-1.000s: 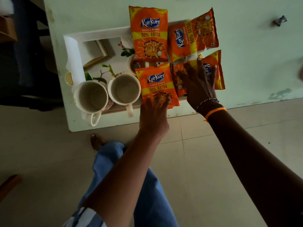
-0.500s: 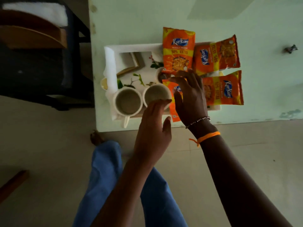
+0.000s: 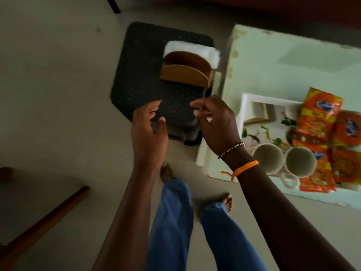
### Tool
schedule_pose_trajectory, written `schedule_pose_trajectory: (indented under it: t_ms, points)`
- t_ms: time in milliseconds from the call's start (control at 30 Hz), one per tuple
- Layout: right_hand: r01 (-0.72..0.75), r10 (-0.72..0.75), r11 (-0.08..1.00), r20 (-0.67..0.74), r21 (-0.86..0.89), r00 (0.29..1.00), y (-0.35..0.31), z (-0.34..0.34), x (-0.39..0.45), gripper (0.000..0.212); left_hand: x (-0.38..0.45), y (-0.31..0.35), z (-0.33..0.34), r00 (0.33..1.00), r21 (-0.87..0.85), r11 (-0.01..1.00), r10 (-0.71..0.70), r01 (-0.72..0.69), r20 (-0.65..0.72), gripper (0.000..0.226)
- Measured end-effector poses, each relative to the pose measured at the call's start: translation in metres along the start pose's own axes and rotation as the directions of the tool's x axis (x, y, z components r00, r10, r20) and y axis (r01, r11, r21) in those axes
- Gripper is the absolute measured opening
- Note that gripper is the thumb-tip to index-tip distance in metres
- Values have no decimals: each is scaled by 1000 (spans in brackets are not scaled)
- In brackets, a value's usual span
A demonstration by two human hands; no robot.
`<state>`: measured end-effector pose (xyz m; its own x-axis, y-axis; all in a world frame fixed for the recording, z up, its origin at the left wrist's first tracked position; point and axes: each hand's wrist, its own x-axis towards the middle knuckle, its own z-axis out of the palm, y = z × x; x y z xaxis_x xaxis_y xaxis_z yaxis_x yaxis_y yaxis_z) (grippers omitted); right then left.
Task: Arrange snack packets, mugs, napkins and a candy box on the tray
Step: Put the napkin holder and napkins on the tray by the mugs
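**Over the black stool, both hands bare of any load**

Above the near edge of the black woven stool, the left hand and right hand hover side by side, palms turned toward each other. Fingers of the left are loosely spread; the right hand's are curled partway, and neither holds anything. A beaded bracelet and an orange thread circle the right wrist.

Just beyond the fingertips, on the stool's textured seat, stands a curved wooden napkin holder with white napkins folded in it, nothing between it and the hands.

To the right, the pale green counter, its paint chipped along the edge, carries the white tray. Two cream mugs sit at its near side, rims up, and glossy orange snack packets overlap across its right half. Leaf print shows on the tray's bare floor. Blue trousers and bare feet stand on the smooth floor below
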<state>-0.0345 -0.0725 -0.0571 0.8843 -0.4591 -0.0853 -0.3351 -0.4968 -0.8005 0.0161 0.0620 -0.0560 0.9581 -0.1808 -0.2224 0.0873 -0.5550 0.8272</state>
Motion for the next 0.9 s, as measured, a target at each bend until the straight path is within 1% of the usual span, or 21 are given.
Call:
schedule_pose_trajectory:
  t_ms: [67, 133, 200, 267, 300, 367, 467, 533, 667, 767, 900]
  points:
    - [-99, 104, 992, -62, 78, 993, -16, 25, 21, 16, 24, -8, -23, 999, -27, 999, -36, 35, -40, 38]
    - [-188, 199, 978, -130, 94, 971, -22, 42, 40, 18, 46, -14, -39, 996, -47, 996, -78, 76, -47, 36]
    - [-196, 195, 981, -185, 16, 963, -23, 53, 60, 25, 65, -21, -50, 994, -46, 993, -106, 105, -20, 35]
    - [-154, 123, 977, -204, -144, 971, -19, 57, 78, 38, 79, -27, -54, 994, -47, 993, -106, 107, 19, 34]
    - [-141, 97, 963, -195, -230, 976, -16, 58, 88, 45, 86, -29, -54, 994, -45, 993, -104, 105, 37, 34]
    - [-129, 87, 924, -132, -359, 987, -7, 59, 108, 55, 97, -31, -52, 992, -47, 993, -107, 111, 73, 34]
    - [-117, 111, 893, -39, -434, 993, 4, 59, 127, 59, 105, -32, -45, 986, -52, 993, -103, 110, 131, 34]
    - [-99, 99, 880, -26, -464, 995, 10, 56, 133, 57, 108, -31, -39, 982, -46, 994, -92, 101, 166, 34]
    - [-30, 33, 882, -2, -470, 999, 16, 43, 129, 50, 106, -24, -23, 967, -10, 997, -70, 74, 243, 34]
    - [-47, 32, 920, -43, -388, 999, 21, 22, 111, 47, 99, -16, -4, 955, -18, 998, -54, 62, 291, 33]
    - [-73, 44, 950, -101, -303, 994, 40, -30, 71, 44, 79, -2, 31, 925, -39, 998, -23, 41, 380, 34]
